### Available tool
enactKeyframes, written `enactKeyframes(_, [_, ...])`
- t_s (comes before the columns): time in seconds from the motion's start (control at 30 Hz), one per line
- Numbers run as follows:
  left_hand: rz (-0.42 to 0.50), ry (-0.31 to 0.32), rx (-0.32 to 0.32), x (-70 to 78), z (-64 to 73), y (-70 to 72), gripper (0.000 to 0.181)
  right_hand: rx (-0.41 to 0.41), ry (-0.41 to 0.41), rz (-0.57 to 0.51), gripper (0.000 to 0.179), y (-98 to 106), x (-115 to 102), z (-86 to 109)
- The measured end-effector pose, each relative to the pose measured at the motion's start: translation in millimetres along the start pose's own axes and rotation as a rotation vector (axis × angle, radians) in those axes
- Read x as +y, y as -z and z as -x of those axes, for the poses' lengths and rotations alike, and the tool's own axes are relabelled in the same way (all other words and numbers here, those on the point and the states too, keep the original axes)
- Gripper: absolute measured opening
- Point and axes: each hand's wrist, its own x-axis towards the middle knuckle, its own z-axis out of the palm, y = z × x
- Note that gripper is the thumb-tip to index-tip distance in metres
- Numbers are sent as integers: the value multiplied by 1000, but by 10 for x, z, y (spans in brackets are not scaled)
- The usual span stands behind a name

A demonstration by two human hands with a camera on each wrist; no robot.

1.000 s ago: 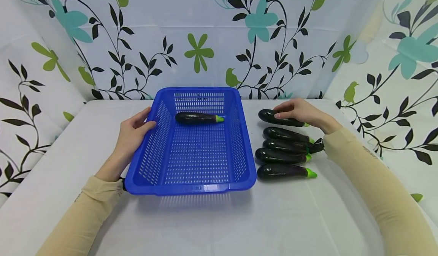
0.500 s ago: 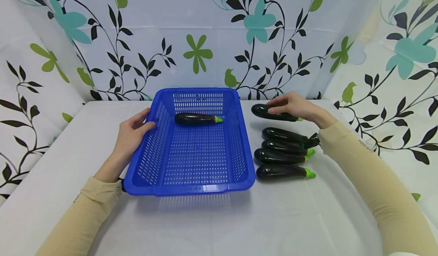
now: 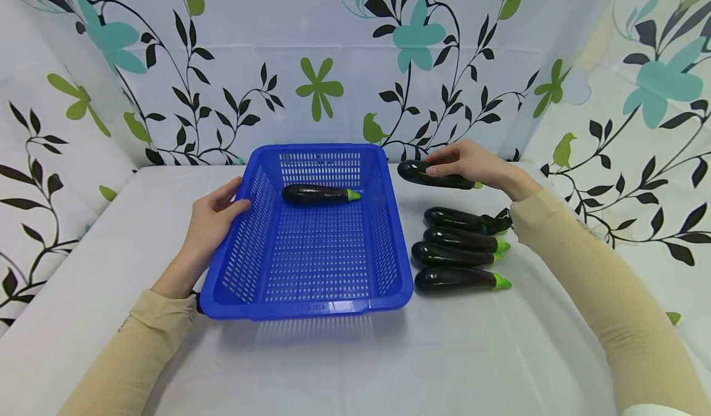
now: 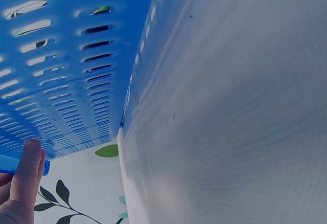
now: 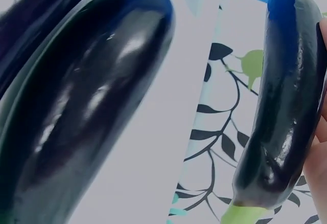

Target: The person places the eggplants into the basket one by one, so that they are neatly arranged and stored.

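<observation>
My left hand (image 3: 208, 231) grips the left rim of a blue perforated plastic basket (image 3: 311, 309), with the thumb over the edge. In the left wrist view its fingers (image 4: 26, 175) show at the rim. One dark eggplant (image 3: 313, 194) with a green stem end lies inside the basket, toward the back. Off the table, just right of the basket's back corner, my right hand (image 3: 474, 166) holds another eggplant (image 3: 410, 171) from above. The right wrist view shows this held eggplant (image 5: 291, 91) close up, its pale green end downward.
Several eggplants (image 3: 455, 279) lie in a row on the white tabletop (image 3: 355, 373), right of the basket, stem ends to the right. A black strap (image 3: 500, 221) on the right wrist overlaps the row's far end. Patterned cloth (image 3: 333, 21) stands behind.
My right hand has lifted the eggplant from the far end of the row and carried it up and left, toward the basket. The left hand stays on the rim.
</observation>
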Motion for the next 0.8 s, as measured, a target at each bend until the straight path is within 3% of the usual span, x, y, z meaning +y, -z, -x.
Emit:
enactKeyframes(0.37, [3,4,5,1,0,3,61,-2,48,18,47,19,-201,-88])
enactKeyframes(0.8, [15,5,3,-4,-6,-2,61,-29,79,-3,46,-110,-378,-223])
